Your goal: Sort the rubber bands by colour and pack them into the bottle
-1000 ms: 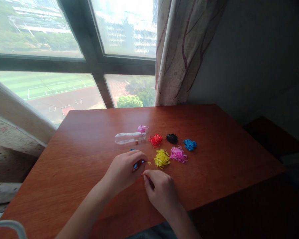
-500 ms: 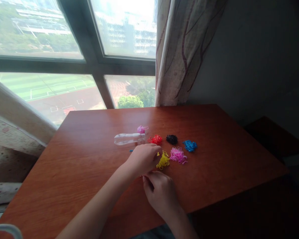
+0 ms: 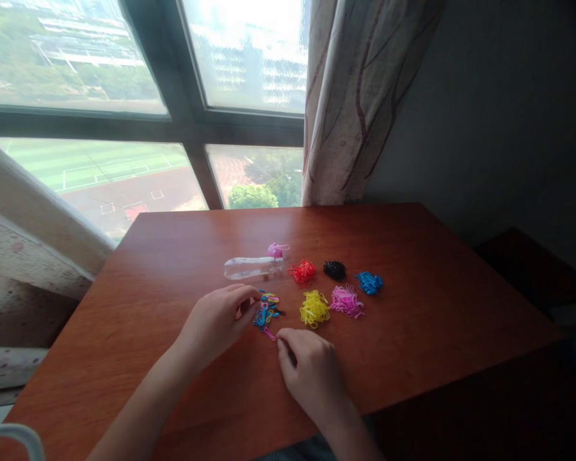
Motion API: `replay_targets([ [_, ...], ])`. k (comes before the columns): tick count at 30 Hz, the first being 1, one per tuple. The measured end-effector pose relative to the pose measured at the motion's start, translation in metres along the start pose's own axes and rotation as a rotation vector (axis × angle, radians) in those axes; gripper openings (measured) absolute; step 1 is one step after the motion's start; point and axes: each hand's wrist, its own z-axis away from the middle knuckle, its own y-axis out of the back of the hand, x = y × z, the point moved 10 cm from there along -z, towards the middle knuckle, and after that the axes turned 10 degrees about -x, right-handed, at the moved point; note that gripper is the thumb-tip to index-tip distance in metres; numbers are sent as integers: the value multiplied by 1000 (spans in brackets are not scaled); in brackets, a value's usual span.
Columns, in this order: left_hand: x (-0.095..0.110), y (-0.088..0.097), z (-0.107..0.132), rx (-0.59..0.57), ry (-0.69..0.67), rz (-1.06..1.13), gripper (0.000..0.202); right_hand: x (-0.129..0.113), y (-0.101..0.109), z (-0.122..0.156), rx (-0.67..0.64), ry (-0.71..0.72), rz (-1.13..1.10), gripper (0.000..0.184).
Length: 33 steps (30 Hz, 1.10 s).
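Observation:
A small mixed pile of coloured rubber bands [image 3: 265, 314] lies in the middle of the desk. My left hand [image 3: 218, 320] is at the pile's left side, thumb and forefinger curled together at its edge; whether a band is between them is too small to tell. Just below the pile is a pink rubber band [image 3: 269, 333]. My right hand [image 3: 311, 368] rests at the right end of that band, fingers closed and thumb against forefinger. What its fingertips hold, if anything, is hidden. To the right lies a heap of yellow rubber bands [image 3: 315, 308].
Beyond the hands are heaps of red bands [image 3: 303, 273], black bands [image 3: 335, 269], blue bands [image 3: 369, 282] and pink bands [image 3: 347, 301]. A clear plastic bottle [image 3: 249, 268] lies on its side by a pink cap [image 3: 275, 249]. The wooden desk [image 3: 173, 243] borders a window.
My left hand has moved left, from beside the yellow heap to the mixed pile, which is now uncovered. My right hand has stayed nearly in place. The view has shifted slightly.

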Motion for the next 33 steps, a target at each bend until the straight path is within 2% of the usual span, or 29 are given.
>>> replay_targets([
  [5,-17,-15,15,-25,38,52,16,-2,-4,-6,-24,-20,42,18],
  [10,-21,-21,17,-28,56,58,18,-8,-7,-14,-36,1,46,18],
  [15,-22,-27,18,-47,60,53,19,-1,-7,-22,10,-45,37,14],
  [18,-21,-27,18,-41,57,58,19,-2,-8,-26,17,-56,40,10],
  [25,-25,-20,19,-20,86,30,20,-19,-14,-40,-36,-22,109,3],
  [33,-28,-22,19,-35,102,19,19,-23,-23,-44,-93,-67,195,7],
])
